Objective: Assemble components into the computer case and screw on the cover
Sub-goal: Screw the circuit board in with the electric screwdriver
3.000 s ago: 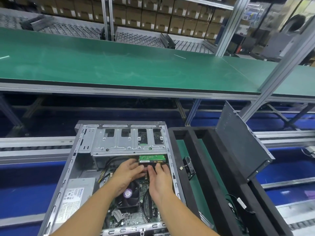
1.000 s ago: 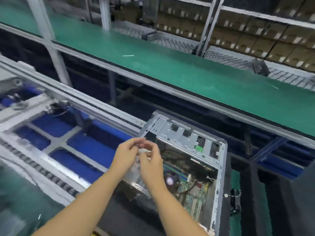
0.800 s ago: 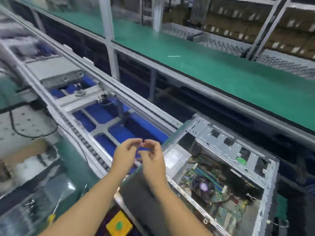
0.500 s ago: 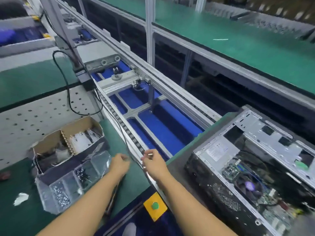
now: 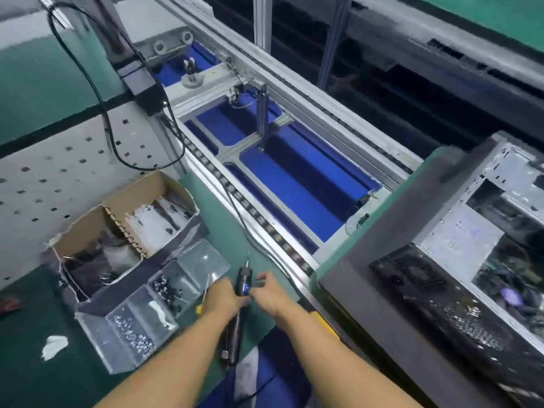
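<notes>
down on the green mat [image 5: 32,375] left of the conveyor [image 5: 294,187], i have my left hand [image 5: 220,298] curled round the electric screwdriver [image 5: 243,282], which lies with its bit pointing away from me and a blue light glowing on its body. my right hand [image 5: 269,293] sits just beside it on the other side, fingers bent toward the barrel. the blur keeps me from telling whether they touch the tool or pinch anything.

the computer case [image 5: 459,260] lies well off to my right on the line, open side up, board and fan showing inside and no cover on it. so i judge the step in hand to be fetching the tool for fastening, not fitting parts.

just left of my left hand sits the clear screw tray [image 5: 164,295], its compartments holding small dark and silver screws, and behind it a cardboard box [image 5: 123,228] of bagged bits. a yellow-handled screwdriver [image 5: 202,298] pokes out beside my left hand.

next, i think, i need a firm hold on the driver and a screw of the right kind from the tray. then both go over to the case, and i should mind the black cable [image 5: 103,113] on the bench, which could snag.
</notes>
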`<state>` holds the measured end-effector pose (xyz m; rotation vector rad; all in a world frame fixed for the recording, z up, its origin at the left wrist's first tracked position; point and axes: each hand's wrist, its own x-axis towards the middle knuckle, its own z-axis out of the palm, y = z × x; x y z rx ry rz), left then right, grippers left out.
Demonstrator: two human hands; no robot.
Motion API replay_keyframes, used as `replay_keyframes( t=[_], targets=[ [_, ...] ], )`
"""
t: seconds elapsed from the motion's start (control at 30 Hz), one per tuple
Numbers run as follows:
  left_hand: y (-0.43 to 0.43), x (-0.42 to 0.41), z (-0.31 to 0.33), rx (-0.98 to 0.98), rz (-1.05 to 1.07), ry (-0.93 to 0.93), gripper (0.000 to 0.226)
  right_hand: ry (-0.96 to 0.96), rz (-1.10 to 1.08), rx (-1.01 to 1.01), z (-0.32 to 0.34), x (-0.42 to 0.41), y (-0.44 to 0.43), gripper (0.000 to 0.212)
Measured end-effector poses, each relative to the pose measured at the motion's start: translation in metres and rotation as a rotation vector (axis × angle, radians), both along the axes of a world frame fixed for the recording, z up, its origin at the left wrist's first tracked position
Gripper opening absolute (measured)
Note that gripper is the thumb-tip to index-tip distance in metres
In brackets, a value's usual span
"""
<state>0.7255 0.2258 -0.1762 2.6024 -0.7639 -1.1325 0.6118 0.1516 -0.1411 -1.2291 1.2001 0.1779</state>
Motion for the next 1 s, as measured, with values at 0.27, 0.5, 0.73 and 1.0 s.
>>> replay_keyframes(
  t=[0.27, 0.5, 0.73, 1.0],
  targets=[
    [-0.016, 0.008, 0.014, -0.091, 0.146, 0.440, 0.020, -0.077, 0.173, -0.155, 0.010, -0.015, -0.001, 0.059],
    [-0.062, 0.013, 0.094, -0.372, 0.126, 0.986, 0.026, -0.324, 0.115, -0.383, 0.051, -0.048, -0.028, 0.091],
    [-0.134, -0.062, 0.192, -0.536, -0.134, 1.101, 0.028, -0.536, -0.401, -0.357, 0.128, -0.102, -0.062, 0.055],
    [-0.199, -0.207, 0.283, -0.505, -0.532, 1.137, 0.047, -0.442, -0.660, -1.118, 0.213, -0.217, -0.070, 0.041]
  ],
)
